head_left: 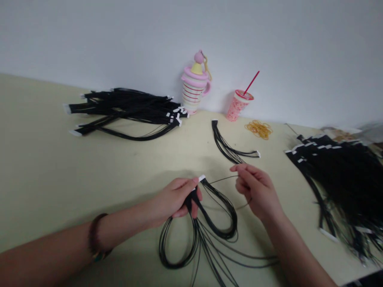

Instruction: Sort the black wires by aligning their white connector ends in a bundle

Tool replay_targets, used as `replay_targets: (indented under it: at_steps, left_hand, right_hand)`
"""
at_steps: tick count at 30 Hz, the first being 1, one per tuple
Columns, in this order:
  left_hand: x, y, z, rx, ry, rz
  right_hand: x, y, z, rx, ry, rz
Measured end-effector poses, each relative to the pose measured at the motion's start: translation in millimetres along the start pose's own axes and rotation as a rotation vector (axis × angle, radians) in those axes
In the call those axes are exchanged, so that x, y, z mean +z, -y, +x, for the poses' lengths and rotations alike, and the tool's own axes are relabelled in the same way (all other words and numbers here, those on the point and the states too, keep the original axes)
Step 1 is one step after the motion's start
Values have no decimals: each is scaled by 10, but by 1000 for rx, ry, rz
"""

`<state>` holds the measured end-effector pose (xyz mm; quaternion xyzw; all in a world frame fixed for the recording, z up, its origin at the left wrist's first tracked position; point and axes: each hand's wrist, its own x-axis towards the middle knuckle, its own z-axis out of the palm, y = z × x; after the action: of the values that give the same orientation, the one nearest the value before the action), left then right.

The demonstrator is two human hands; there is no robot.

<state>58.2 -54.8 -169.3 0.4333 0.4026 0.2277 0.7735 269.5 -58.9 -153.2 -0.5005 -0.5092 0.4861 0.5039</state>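
My left hand (pixel 185 197) is closed round the connector end of a black wire harness (pixel 231 219), which loops down below the fingers with several loose wires trailing to the lower right. A white connector (pixel 202 177) sticks out past my left thumb. To the right, my right hand (pixel 254 187) pinches one thin black wire (pixel 224 179), drawn out from near that connector. Just beyond my right fingertips, a separate black wire bundle (pixel 223 142) with white connectors lies on the table.
A pile of black harnesses (pixel 128 107) lies at the back left, and a larger pile (pixel 338 171) covers the right side. Against the wall stand a pink striped mug (pixel 193 93) and a tumbler with a straw (pixel 237 107). Yellow rubber bands (pixel 259 129) lie beside the tumbler.
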Motion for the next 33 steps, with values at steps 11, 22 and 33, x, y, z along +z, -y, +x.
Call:
replay_targets:
  at_steps: [11,22,33]
  left_hand:
    - [-87,36,76,67,47,-280]
    - [-39,8,40,101,1,-226]
    - [-32,44,46,128,-60,-178]
  right_hand:
    - [211,98,-233,-807,30,-719]
    - [408,-87,-372,-524,319,-787]
    - [420,-51,-370,-662,311,-970]
